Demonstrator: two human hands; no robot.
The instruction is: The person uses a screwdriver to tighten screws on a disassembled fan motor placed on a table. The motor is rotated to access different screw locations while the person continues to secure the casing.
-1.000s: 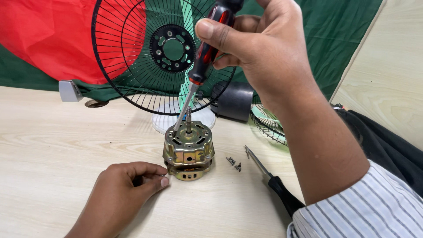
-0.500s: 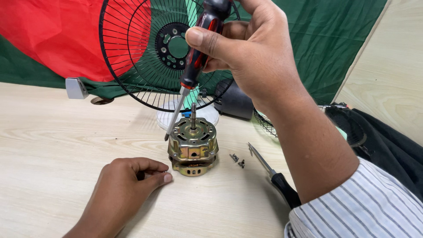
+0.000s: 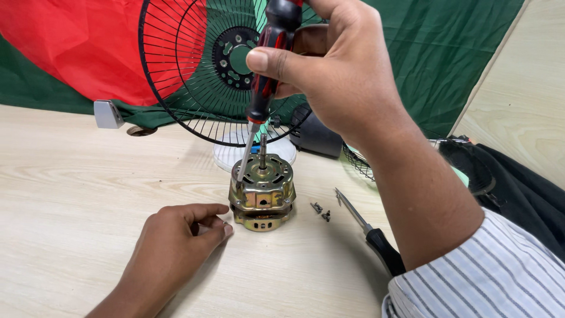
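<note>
The right hand (image 3: 335, 76) grips a red-and-black screwdriver (image 3: 268, 65) by the handle, thumb pressed along it, shaft angled down to the top left edge of the small brass-coloured motor (image 3: 262, 191). The motor sits upright on the pale wooden table (image 3: 70, 194), its shaft pointing up. The left hand (image 3: 176, 250) rests on the table just beside the motor's base, fingers curled loosely and holding nothing, fingertips close to the housing but apparently not touching it.

To drive well, the tip should sit square in the screw head and the shaft stand more upright; whether the tip is seated is hard to tell from here. A steadying hold on the housing would stop it turning.

Right of the motor lie loose screws (image 3: 321, 211) and a second screwdriver (image 3: 368, 232), so sweeping that way risks scattering them. Behind stands a black wire fan guard (image 3: 176, 100), close to the handle. The table to the left is open.
</note>
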